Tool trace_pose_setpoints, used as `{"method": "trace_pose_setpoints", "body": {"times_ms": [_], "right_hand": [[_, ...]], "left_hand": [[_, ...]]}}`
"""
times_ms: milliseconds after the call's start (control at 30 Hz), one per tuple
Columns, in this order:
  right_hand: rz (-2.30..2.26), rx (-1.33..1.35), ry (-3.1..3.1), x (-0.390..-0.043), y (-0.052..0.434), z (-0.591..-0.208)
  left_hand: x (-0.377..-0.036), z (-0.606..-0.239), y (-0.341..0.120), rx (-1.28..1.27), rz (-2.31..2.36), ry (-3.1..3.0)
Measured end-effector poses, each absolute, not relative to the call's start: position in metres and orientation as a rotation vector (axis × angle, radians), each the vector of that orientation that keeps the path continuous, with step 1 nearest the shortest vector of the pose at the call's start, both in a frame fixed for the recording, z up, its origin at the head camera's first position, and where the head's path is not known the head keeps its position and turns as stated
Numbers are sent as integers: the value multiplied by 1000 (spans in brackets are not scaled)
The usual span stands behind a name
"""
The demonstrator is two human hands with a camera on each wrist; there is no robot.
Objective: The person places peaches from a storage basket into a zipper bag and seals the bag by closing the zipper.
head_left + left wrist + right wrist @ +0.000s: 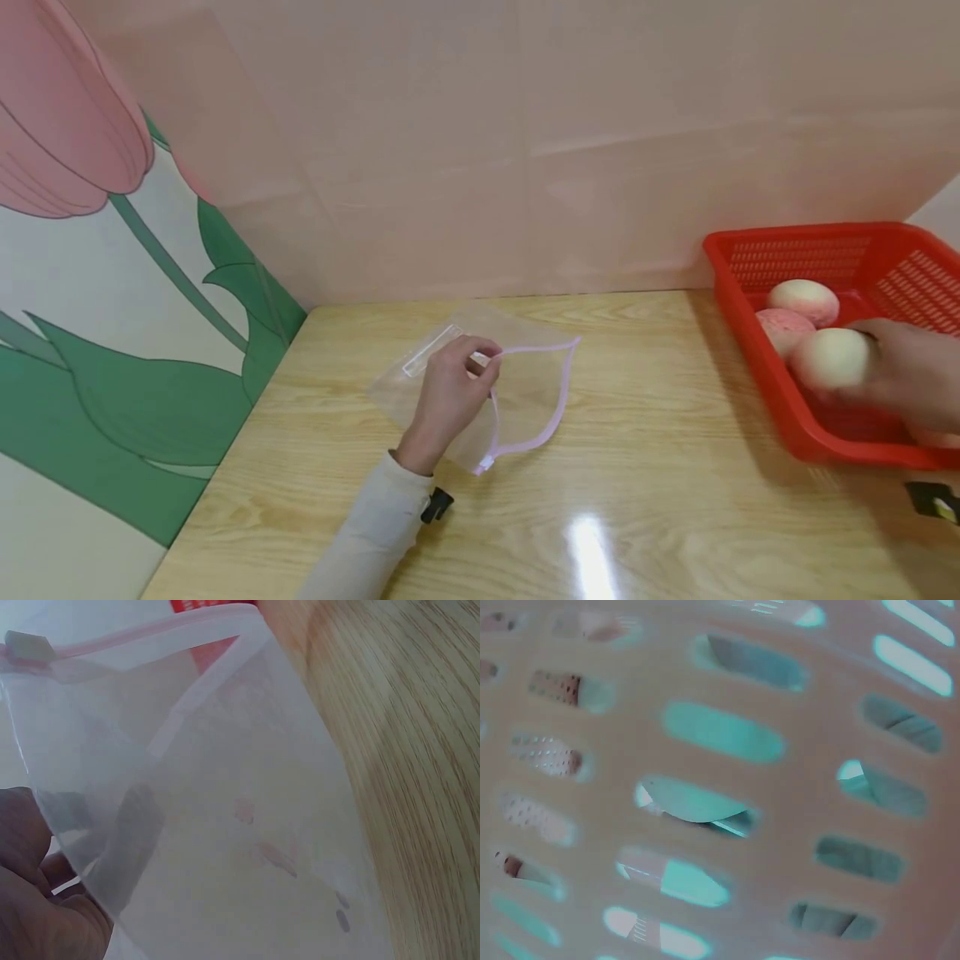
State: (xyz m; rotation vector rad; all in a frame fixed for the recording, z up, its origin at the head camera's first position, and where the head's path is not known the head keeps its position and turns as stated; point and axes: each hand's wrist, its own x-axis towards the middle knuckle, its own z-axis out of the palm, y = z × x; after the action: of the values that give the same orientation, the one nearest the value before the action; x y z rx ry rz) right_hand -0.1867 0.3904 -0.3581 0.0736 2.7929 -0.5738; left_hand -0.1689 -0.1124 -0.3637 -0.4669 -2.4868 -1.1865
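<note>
My left hand [456, 379] pinches the rim of a clear zip bag [528, 400] between thumb and fingertips. The bag lies on the table with its pink-edged mouth spread apart toward the right. A white slider [30, 646] sits at one end of the zip in the left wrist view. At the right, my right hand [911, 375], blurred, grips a cream-white round, peach-like piece [832, 358] inside a red basket [757, 375]. Beside it lie a pink-blushed pale piece [804, 300] and a pinker one [783, 321]. The basket's slotted wall [810, 772] fills the right wrist view.
The wooden table [660, 500] runs up to a wall [420, 167] covered in pinkish sheeting. On the left stands a panel with a painted tulip [67, 108] and green leaves. A small black object [930, 498] shows at the right edge, below the basket.
</note>
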Motion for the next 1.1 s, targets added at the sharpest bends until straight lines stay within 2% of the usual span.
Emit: {"method": "trace_pose_setpoints", "body": {"times_ms": [233, 1100], "right_hand": [[-474, 19, 3111, -185, 380, -356], [-535, 22, 3279, -171, 353, -344]], "left_hand": [[-169, -366, -114, -475, -1185, -2494], [-169, -365, -111, -463, -1165, -2501]]}}
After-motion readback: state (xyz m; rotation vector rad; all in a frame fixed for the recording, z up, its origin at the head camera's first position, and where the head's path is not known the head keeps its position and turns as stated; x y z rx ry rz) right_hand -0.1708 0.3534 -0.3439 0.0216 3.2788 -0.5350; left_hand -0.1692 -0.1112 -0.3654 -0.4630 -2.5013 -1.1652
